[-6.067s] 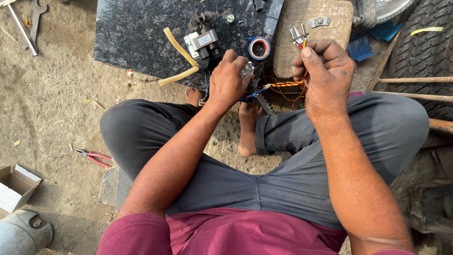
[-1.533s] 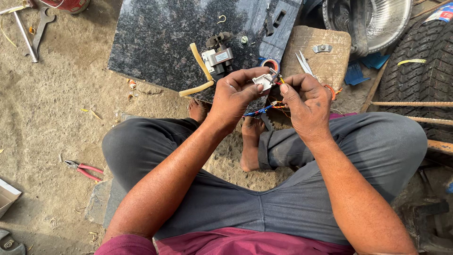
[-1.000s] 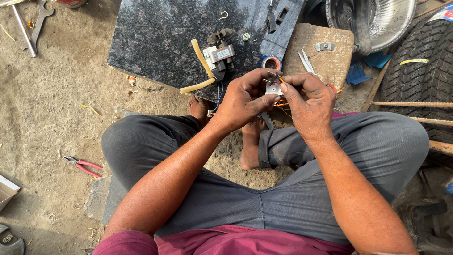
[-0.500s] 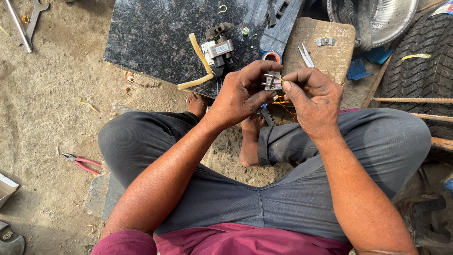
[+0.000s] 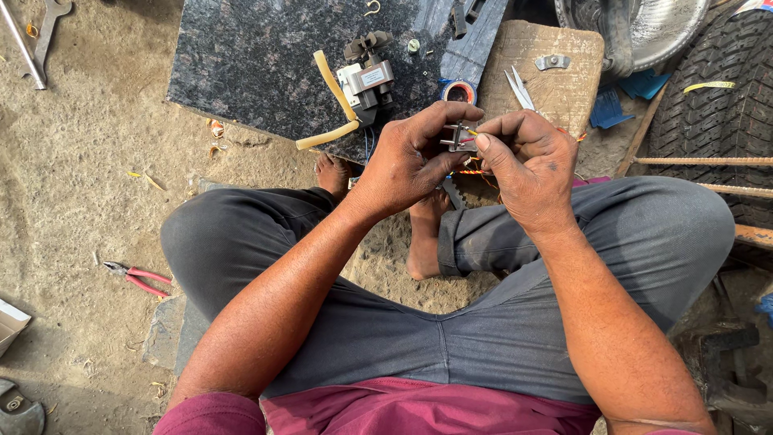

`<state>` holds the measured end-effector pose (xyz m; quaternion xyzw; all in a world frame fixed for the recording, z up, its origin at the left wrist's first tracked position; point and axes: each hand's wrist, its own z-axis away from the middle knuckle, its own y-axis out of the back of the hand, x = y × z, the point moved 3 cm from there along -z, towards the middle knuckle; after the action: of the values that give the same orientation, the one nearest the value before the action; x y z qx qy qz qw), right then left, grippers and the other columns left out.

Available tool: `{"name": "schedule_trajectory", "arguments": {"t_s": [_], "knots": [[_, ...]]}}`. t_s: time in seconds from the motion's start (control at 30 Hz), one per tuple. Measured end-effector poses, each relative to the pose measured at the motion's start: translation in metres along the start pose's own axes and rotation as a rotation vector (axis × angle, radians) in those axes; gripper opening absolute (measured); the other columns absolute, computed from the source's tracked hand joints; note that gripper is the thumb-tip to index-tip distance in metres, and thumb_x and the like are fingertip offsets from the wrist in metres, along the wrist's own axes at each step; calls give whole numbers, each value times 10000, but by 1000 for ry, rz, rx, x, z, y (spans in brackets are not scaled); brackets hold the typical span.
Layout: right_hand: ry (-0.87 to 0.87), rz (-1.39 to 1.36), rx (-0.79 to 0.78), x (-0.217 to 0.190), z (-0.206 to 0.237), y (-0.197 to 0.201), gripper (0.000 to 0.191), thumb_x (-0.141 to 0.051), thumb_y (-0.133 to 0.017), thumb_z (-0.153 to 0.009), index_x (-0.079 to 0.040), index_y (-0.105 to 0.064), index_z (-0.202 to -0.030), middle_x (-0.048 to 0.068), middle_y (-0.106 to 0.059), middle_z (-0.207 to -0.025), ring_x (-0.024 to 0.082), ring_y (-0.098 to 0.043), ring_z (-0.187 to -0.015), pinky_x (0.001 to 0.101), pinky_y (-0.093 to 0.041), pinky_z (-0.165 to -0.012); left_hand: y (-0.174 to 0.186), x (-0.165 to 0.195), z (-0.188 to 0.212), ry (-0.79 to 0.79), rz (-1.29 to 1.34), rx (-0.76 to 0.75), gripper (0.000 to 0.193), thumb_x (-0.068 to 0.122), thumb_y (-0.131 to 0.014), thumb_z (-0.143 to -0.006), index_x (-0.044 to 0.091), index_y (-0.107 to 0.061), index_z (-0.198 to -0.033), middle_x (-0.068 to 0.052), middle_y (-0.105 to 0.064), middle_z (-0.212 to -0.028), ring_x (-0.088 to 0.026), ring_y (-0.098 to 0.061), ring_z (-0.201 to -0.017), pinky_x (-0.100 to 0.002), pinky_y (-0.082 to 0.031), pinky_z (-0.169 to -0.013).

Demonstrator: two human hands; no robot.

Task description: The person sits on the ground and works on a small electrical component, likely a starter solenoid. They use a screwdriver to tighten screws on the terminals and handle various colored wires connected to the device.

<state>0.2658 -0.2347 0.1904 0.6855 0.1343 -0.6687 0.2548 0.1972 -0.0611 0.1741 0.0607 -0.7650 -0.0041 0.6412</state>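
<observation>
I sit cross-legged on sandy ground. My left hand point(image 5: 407, 161) pinches a small grey metal electrical part point(image 5: 456, 138) from the left. My right hand point(image 5: 527, 165) grips the same part from the right, thumb and forefinger pressed on thin red and orange wires point(image 5: 473, 171) that hang below it. Both hands meet above my bare foot point(image 5: 420, 242). Past them, on a dark stone slab point(image 5: 250, 64), lies a small grey motor point(image 5: 366, 76) with a yellow hose piece point(image 5: 330, 105).
A roll of tape point(image 5: 459, 91) sits at the slab's edge. Scissors point(image 5: 519, 87) and a metal clip point(image 5: 555, 61) lie on a wooden block point(image 5: 564, 89). A tyre point(image 5: 717, 97) stands at right, red-handled pliers point(image 5: 137, 278) on the ground at left, wrenches point(image 5: 36, 40) at top left.
Six seconds ago my hands were apart, the right holding the wires near the wooden block. They have since come together on the small part and stay close.
</observation>
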Motion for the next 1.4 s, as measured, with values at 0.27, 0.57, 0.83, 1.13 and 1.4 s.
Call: {"name": "schedule_trajectory", "arguments": {"t_s": [0.27,0.57,0.83,1.13,1.4], "knots": [[-133,-297,43,4,-1,9,105,-92,-708,-1033,2,-683,-1075,49,-699,-893,91,-662,-745,227,-572,-694,-5,-4,2,22,116,-23,478,1,-743,-960,80,-568,-1398,-86,-733,-1222,-169,-749,-1144,-333,-653,-1002],[-110,-374,75,7,-1,13,101,-90,-714,-1042,-6,-671,-1079,60,-689,-890,108,-658,-749,238,-561,-692,-5,-9,3,48,268,-54,477,-51,-697,-977,59,-549,-1417,-89,-697,-1255,-164,-714,-1192,-344,-629,-1050],[-111,-442,121,6,-5,20,117,-98,-722,-1036,-9,-667,-1088,61,-680,-868,117,-658,-731,246,-561,-681,-7,-14,0,98,376,-79,479,-82,-648,-997,33,-517,-1443,-101,-684,-1237,-142,-696,-1160,-333,-622,-1000],[-115,-231,83,7,-2,14,115,-130,-722,-1035,-34,-677,-1080,23,-696,-898,64,-646,-774,203,-547,-719,-11,-16,-6,238,676,-81,358,-26,-500,-1047,-2,-464,-1402,-136,-702,-1142,-186,-759,-969,-321,-672,-831],[-87,-209,53,6,-2,12,119,-127,-727,-1042,-26,-678,-1084,24,-700,-920,54,-649,-798,199,-546,-734,-10,-23,-2,376,532,24,178,17,-538,-1042,-40,-617,-1192,-106,-707,-972,-141,-722,-710,-282,-628,-594]]}}
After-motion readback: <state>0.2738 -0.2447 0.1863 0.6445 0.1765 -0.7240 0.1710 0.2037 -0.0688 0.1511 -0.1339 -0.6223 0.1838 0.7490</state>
